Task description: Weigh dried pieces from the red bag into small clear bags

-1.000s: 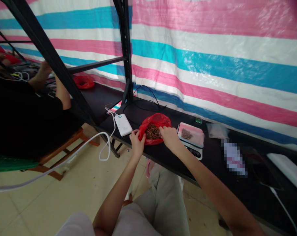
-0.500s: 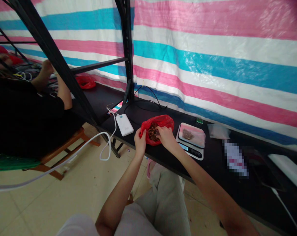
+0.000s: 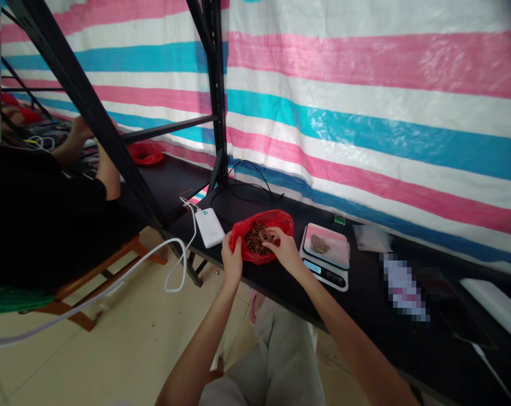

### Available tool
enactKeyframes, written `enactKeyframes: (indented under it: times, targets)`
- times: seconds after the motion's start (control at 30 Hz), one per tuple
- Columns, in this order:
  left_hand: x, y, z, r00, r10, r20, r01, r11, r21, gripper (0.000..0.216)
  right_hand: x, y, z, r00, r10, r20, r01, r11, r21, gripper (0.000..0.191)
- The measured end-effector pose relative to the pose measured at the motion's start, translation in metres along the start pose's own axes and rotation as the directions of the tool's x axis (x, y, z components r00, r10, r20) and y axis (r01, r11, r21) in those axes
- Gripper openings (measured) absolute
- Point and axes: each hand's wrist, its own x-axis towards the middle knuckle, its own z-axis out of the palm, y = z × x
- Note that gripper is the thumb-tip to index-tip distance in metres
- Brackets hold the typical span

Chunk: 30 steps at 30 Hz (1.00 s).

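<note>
A red plastic bag [image 3: 276,217] full of small brown pieces [image 3: 254,238] lies open on the black table [image 3: 365,293]. My left hand [image 3: 231,259] grips the bag's near left edge. Reaching into the bag's mouth, my right hand [image 3: 283,248] has its fingers pinched together among the brown pieces. Just right of the bag stands a small digital scale [image 3: 325,254] with a pink tray holding a little heap of the same brown stuff.
A white power bank [image 3: 209,227] with a white cable lies left of the bag. A clear plastic bag [image 3: 371,238] lies beyond the scale. Black rack posts [image 3: 216,96] rise behind. Another person in black sits at the left on a wooden chair [image 3: 90,282].
My right hand has moved from the bag's right rim into the bag and pinched at the brown pieces. My left hand keeps hold of the bag's edge. The view has shifted slightly.
</note>
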Motion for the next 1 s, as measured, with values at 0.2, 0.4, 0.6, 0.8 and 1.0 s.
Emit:
enactKeyframes:
  times: [0.2, 0.4, 0.6, 0.8, 1.0]
  targets:
    - [-0.044, 0.025, 0.003, 0.837, 0.547, 0.002, -0.525, 0.802, 0.284, 0.06, -0.024, 0.003, -0.042, 0.987, -0.031, -0.157, 0.051, 0.991, 0.123, 0.035]
    - [-0.064, 0.042, 0.061, 0.382, 0.644, 0.663, -0.856, 0.517, -0.01, 0.045, -0.075, 0.059, -0.107, 0.868, 0.138, -0.478, -0.121, 0.99, 0.067, 0.038]
    - [-0.042, 0.049, 0.163, 0.243, 0.447, 0.861, -0.79, 0.607, -0.092, 0.064, -0.113, 0.119, -0.138, 0.614, 0.275, -0.74, -0.213, 0.96, 0.18, 0.047]
    - [-0.043, 0.033, 0.212, 0.143, 0.371, 0.918, -0.779, 0.614, -0.126, 0.068, -0.115, 0.127, -0.13, 0.659, 0.295, -0.692, -0.141, 0.952, 0.271, 0.047]
    - [-0.041, 0.024, 0.213, 0.317, 0.417, 0.852, -0.422, 0.866, -0.267, 0.061, -0.109, 0.124, -0.133, 0.723, 0.285, -0.629, -0.145, 0.953, 0.265, 0.046]
